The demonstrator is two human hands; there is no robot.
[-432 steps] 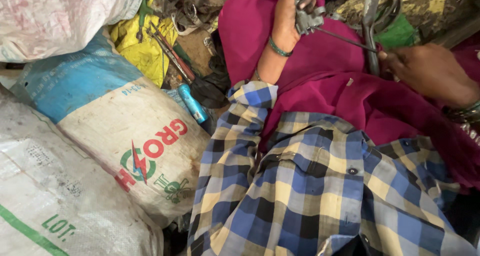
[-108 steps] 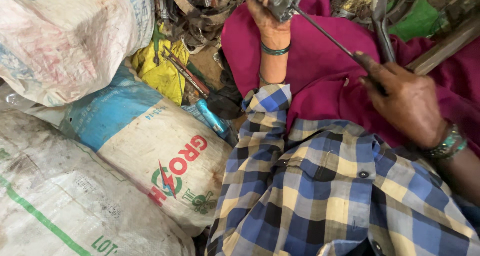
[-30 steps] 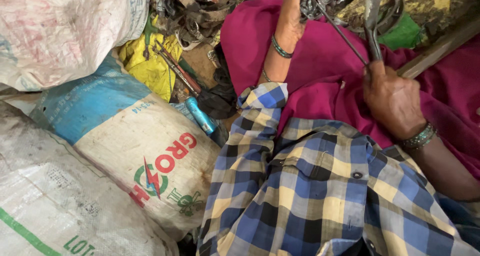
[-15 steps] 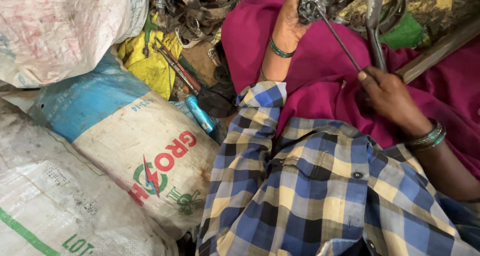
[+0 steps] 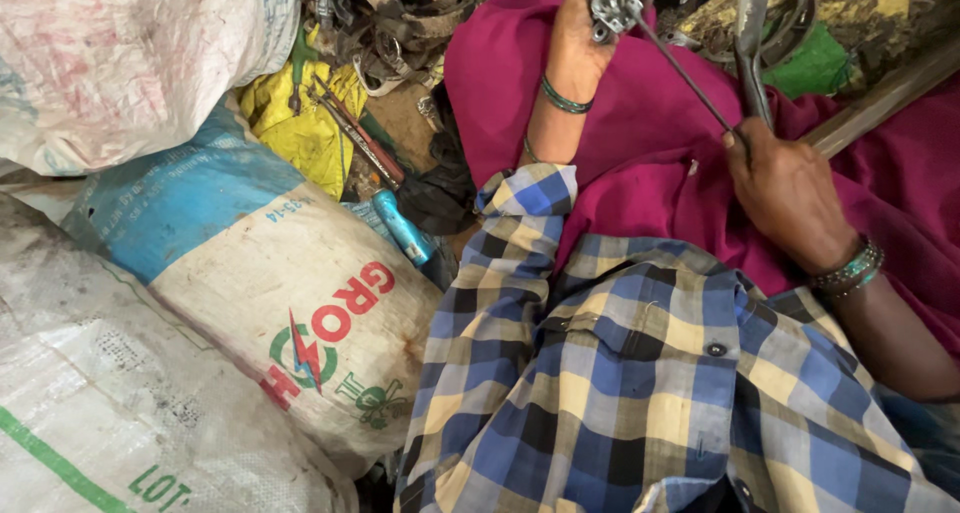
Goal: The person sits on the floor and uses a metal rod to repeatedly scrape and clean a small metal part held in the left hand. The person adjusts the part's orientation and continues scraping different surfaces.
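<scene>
Metal, grey and scuffed: a small bracket-like steel fitting (image 5: 612, 3) with round holes sits at the top edge of the view, gripped in the person's left hand (image 5: 578, 43), whose fingers are closed around it. From the fitting a thin dark steel rod (image 5: 685, 73) runs on a slant, its long axis pointing down and to the right, ending in the right hand (image 5: 785, 188), which is closed on the rod's lower end. The two hands are well apart, joined only by the rod. A flat grey metal bar (image 5: 750, 43) stands nearly upright just beside the right hand's knuckles; whether that hand also holds it cannot be told.

Both hands work above a magenta cloth (image 5: 650, 143) spread across the lap, with a blue, yellow and white checked shirt (image 5: 620, 373) below it. A green bangle (image 5: 565, 98) circles the left wrist; stacked green and metal bangles (image 5: 848, 270) circle the right.

To the left lie woven plastic sacks: a white sack with a red, green and blue printed emblem (image 5: 300, 323) beside the checked sleeve, a blue sack (image 5: 170, 203) behind it, a white sack with a green stripe (image 5: 100, 413) at lower left, and a stained white sack (image 5: 130, 53) at upper left. Between the sacks and the cloth sit a crumpled yellow bag (image 5: 300, 133), a small blue cylindrical tube (image 5: 402, 228) and a heap of rusty scrap metal (image 5: 400, 23).
</scene>
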